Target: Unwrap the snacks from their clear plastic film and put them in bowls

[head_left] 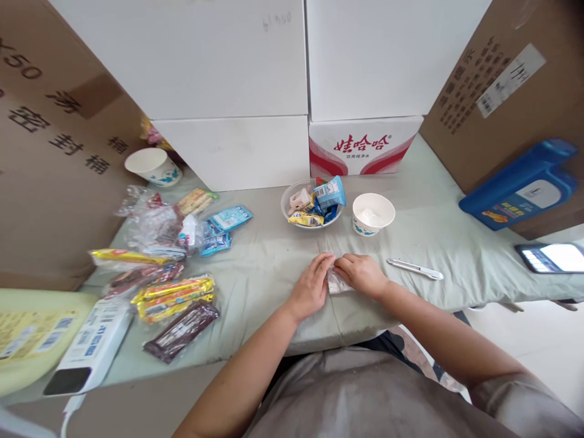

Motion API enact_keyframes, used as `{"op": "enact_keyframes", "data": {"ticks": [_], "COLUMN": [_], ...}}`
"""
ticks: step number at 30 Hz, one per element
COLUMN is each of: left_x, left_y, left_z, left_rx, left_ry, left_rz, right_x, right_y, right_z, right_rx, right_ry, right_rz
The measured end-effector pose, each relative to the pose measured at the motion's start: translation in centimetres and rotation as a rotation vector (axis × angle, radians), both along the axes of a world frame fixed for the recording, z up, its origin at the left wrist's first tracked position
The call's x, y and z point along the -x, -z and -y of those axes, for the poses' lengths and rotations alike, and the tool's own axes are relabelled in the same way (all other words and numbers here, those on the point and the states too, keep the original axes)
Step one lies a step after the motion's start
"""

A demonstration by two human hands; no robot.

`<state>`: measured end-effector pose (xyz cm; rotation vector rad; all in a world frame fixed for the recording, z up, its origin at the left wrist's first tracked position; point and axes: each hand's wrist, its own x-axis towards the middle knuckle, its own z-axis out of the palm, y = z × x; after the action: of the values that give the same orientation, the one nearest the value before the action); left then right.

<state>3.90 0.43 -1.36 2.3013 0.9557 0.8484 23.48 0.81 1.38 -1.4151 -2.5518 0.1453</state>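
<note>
Close to the front of the cloth-covered table, my left hand (311,285) and my right hand (364,275) meet at a small clear plastic packet (338,283). Fingers of both hands are closed on its upper part, and what the packet holds cannot be made out. Beyond them stands a clear bowl (290,222) filled with wrapped snacks (329,193). To its right is a white paper cup (366,230) with a leaf pattern and some clear wrapping inside. A white utility knife (416,268) lies to the right of my right hand.
Packaged snacks (173,298) and plastic wrappers (152,225) spread across the left side, near another paper cup (157,167) and a power strip (98,340). White boxes (228,152) line the back. A blue bottle (515,185) and a phone (552,258) are at right.
</note>
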Motion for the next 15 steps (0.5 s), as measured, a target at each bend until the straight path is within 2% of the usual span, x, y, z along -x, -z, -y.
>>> {"op": "enact_keyframes", "data": {"ticks": [3, 7, 10, 13, 15], "left_x": [-0.1, -0.5, -0.8, -0.8, -0.8], "left_y": [0.1, -0.1, -0.2, -0.4, -0.5], "left_z": [0.0, 0.2, 0.2, 0.2, 0.1], "left_rx": [0.013, -0.008, -0.029, -0.028, -0.018], "left_ry": [-0.034, -0.102, -0.182, -0.201, -0.187], "left_rz": [0.02, -0.117, -0.196, -0.214, -0.213], "right_x": [0.5, 0.5, -0.5, -1.7, -1.8], "right_y": [0.9, 1.5, 1.0, 0.0, -0.5], "right_z": [-0.4, -0.4, -0.6, -0.2, 0.6], "right_rx": [0.028, 0.023, 0.013, -0.1, -0.146], "right_ry": [0.05, 0.069, 0.184, 0.312, 0.197], "right_rz": [0.022, 0.016, 0.066, 0.011, -0.089]}}
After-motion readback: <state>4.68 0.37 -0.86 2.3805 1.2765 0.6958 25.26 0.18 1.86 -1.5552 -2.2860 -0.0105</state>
